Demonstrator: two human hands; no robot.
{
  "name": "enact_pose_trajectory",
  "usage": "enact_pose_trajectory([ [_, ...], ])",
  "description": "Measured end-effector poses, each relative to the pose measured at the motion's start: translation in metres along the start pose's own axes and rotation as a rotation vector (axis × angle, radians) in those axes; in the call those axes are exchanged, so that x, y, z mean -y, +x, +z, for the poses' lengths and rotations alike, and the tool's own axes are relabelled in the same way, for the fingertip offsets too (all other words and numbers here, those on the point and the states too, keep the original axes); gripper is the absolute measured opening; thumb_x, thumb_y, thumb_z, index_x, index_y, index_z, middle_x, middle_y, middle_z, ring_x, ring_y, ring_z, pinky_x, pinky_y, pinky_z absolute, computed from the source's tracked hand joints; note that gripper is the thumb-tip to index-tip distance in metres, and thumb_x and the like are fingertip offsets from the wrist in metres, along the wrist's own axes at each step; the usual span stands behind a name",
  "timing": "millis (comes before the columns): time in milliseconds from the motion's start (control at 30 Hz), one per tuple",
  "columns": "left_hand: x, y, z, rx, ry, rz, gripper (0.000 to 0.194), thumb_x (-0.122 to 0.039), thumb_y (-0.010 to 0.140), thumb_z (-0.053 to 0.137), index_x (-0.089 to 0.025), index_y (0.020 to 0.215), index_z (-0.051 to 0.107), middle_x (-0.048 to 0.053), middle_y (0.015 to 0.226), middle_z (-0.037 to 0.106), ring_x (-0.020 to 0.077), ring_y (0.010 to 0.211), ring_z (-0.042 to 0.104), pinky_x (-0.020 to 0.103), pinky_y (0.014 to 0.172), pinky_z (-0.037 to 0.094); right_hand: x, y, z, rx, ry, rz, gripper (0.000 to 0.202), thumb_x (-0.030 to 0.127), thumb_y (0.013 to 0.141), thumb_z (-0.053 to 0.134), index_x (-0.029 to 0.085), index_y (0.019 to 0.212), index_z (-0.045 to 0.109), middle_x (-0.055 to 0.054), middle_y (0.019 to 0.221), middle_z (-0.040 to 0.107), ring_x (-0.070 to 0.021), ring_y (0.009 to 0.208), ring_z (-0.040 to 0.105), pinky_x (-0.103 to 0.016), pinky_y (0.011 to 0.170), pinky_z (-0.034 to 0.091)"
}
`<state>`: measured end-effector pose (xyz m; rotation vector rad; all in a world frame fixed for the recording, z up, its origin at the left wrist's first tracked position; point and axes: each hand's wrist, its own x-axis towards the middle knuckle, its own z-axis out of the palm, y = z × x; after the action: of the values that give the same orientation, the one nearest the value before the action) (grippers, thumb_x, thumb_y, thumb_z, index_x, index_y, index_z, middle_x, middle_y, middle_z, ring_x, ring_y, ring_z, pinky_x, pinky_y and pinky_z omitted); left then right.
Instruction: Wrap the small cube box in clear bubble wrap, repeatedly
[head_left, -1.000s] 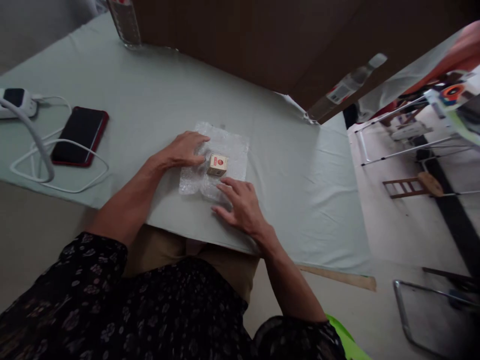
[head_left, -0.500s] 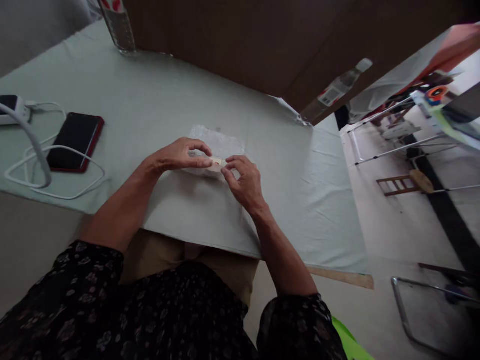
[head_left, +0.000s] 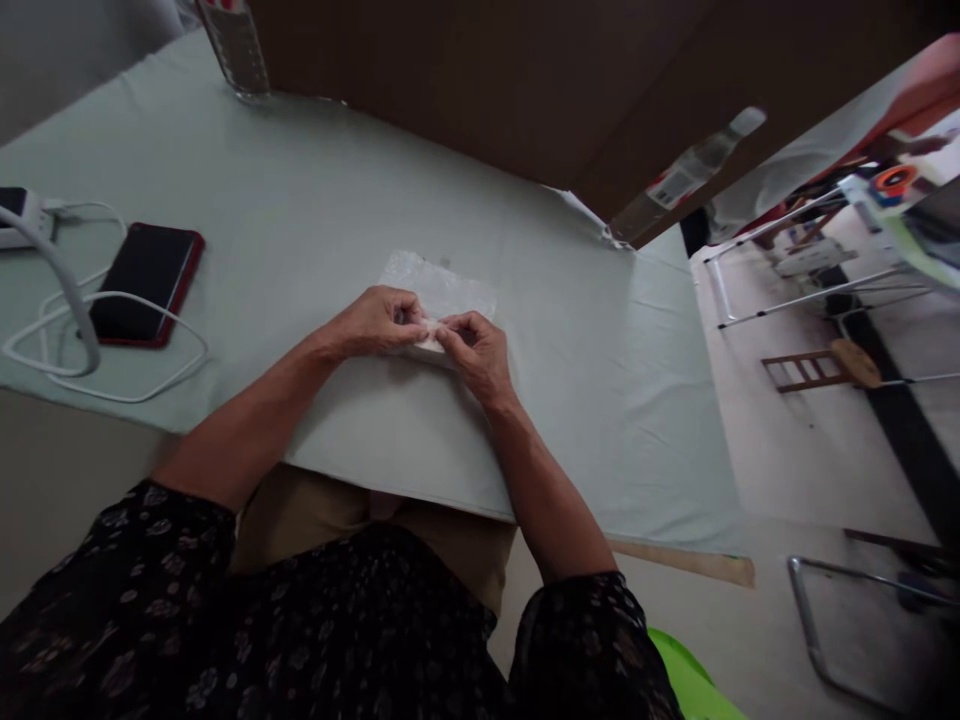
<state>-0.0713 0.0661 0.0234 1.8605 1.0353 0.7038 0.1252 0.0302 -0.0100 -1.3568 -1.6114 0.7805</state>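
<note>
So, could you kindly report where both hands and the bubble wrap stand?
Left hand and right hand close together, both pinching bubble wrap. Wrap's far part spread beyond them on green cloth. Phone off left, clear of both.

Person wearing a loose black top (head_left: pixel 352 630) scattered with small pale flowers, its wide sleeves (head_left: pixel 157 580) ending near the elbows, and tan trousers (head_left: pixel 466 548).

The wrap (head_left: pixel 442 284) in the middle looked like thin, clear plastic, crinkly and a bit shiny. The cloth (head_left: pixel 315 210) under it was matt, with wrinkles at the right. The bottle (head_left: pixel 694 172) at the upper right looked like shiny plastic. The stool (head_left: pixel 856 362) at the right looked wooden. The bent bar (head_left: pixel 804 615) at the lower right looked like smooth metal.
</note>
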Motion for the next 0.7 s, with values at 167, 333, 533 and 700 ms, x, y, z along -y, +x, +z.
enact_pose_trajectory([
  [167,-0.002,0.000,0.000,0.032,-0.025,-0.030,0.024,-0.040,0.069,0.066,-0.016,0.069,0.065,0.001,0.070,0.066,0.0119,0.063,0.053,0.023,0.057,0.039,0.002,-0.006,-0.001,-0.004,0.009,0.022,0.015,0.036,0.082,0.067,0.021,0.080,0.066,0.000,0.080,0.071,-0.0166,0.078,0.064,-0.031,0.078,0.052],
  [333,-0.001,0.001,0.001,0.053,-0.042,-0.037,0.026,-0.040,0.067,0.068,-0.015,0.070,0.065,0.000,0.067,0.063,0.0111,0.062,0.051,0.023,0.057,0.037,0.005,-0.009,-0.004,-0.002,0.022,0.025,0.017,0.037,0.081,0.066,0.020,0.077,0.065,-0.001,0.081,0.072,-0.0160,0.078,0.064,-0.030,0.077,0.050],
  [533,-0.005,0.000,0.001,0.064,-0.074,-0.078,0.025,-0.038,0.067,0.068,-0.014,0.069,0.064,-0.001,0.065,0.059,0.0105,0.061,0.049,0.023,0.056,0.035,0.005,-0.008,-0.001,-0.023,0.048,0.034,0.017,0.037,0.079,0.066,0.021,0.076,0.064,0.001,0.076,0.069,-0.0147,0.072,0.061,-0.029,0.072,0.049],
  [700,-0.006,0.000,0.002,0.053,-0.070,-0.116,0.025,-0.038,0.066,0.069,-0.014,0.069,0.064,-0.002,0.063,0.056,0.0097,0.059,0.045,0.023,0.054,0.032,0.001,-0.004,-0.012,-0.107,-0.195,-0.017,0.017,0.037,0.086,0.060,0.021,0.081,0.063,-0.002,0.081,0.069,-0.0184,0.080,0.063,-0.035,0.081,0.048],
])
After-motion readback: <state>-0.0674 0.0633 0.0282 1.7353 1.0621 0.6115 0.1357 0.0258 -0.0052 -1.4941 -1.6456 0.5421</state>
